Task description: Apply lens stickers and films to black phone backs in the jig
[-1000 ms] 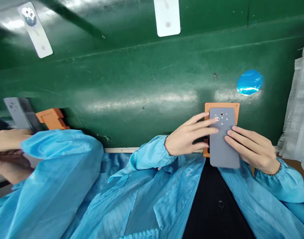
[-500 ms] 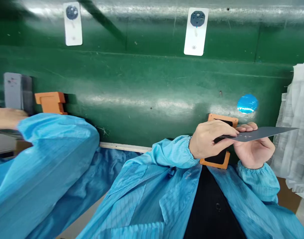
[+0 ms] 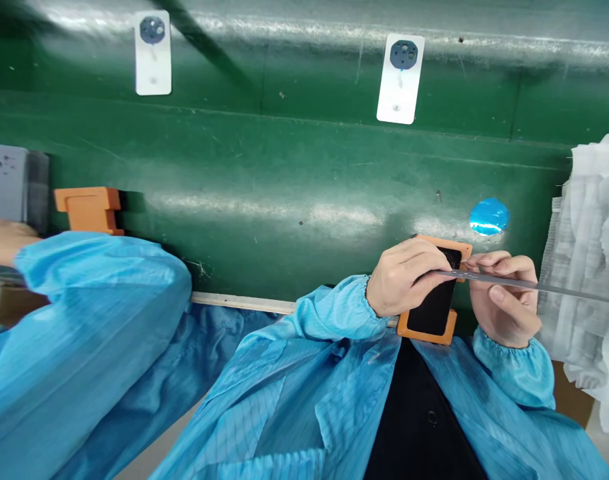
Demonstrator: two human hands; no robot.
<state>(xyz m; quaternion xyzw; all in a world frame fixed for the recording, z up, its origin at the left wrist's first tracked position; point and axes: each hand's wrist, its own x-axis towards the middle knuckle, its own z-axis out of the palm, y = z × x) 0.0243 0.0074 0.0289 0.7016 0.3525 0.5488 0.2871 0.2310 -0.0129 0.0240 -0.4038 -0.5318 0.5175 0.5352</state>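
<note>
My left hand (image 3: 403, 275) pinches the left end of a thin grey panel (image 3: 559, 289), which is seen almost edge-on, with small marks near that end. Around the panel's middle is my right hand (image 3: 507, 297), its fingers above and its thumb below. Whether its fingertips press on the panel is hard to see. Underneath lies an orange frame (image 3: 442, 338) holding a black phone-shaped slab (image 3: 429, 310), partly covered by my left hand.
A round blue sticker (image 3: 489, 217) lies beyond my right hand. White cloths (image 3: 589, 267) hang at the right. Two white phone-shaped plates (image 3: 400, 87) stand along the back of the green bench (image 3: 264, 173). At left, a co-worker's sleeve (image 3: 99, 293) is beside an orange block (image 3: 89, 207) and grey phone-like pieces (image 3: 7, 183).
The panel has turned from showing its flat face to almost edge-on, its right end lower. My right hand has curled from palm-up beneath it to fingers above and thumb below.
</note>
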